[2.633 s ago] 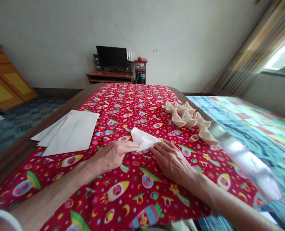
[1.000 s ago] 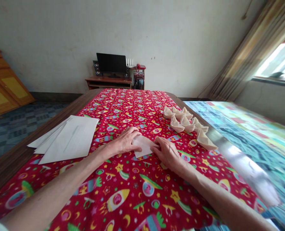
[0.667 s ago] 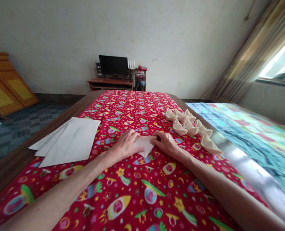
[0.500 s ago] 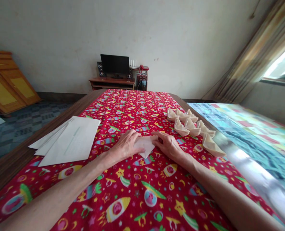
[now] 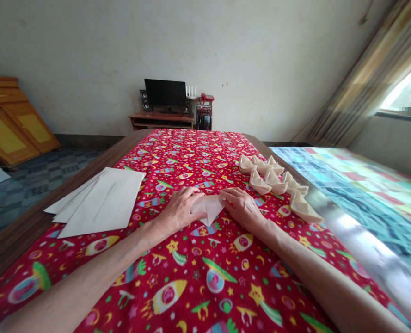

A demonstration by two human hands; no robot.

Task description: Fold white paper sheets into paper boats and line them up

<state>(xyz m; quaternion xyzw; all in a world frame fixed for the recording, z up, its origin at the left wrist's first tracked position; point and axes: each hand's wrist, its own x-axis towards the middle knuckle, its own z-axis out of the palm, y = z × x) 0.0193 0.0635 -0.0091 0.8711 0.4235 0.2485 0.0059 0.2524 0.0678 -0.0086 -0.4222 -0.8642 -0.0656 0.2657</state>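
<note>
A small white folded paper (image 5: 212, 210) lies on the red cloth between my hands, with a pointed flap facing me. My left hand (image 5: 184, 206) grips its left end, the thumb lying across the near face and the fingers curled along the far side. On the right corner, my right hand (image 5: 242, 206) has its fingers closed over the edge; its thumb is mostly hidden. Several finished folded paper boats (image 5: 276, 181), cream in colour, stand grouped to the right. At the left is a fanned stack of flat white sheets (image 5: 104, 201).
The red patterned cloth (image 5: 205, 286) covers most of the brown wooden table (image 5: 11, 245). Beyond its far end stands a small desk with a monitor (image 5: 165, 95) and speakers. A bed with a colourful cover (image 5: 371, 185) is on the right, an orange cabinet (image 5: 14, 120) on the left.
The fingers of my right hand have stretched further over the paper's right corner. My left hand has barely moved, and the view has shifted slightly.
</note>
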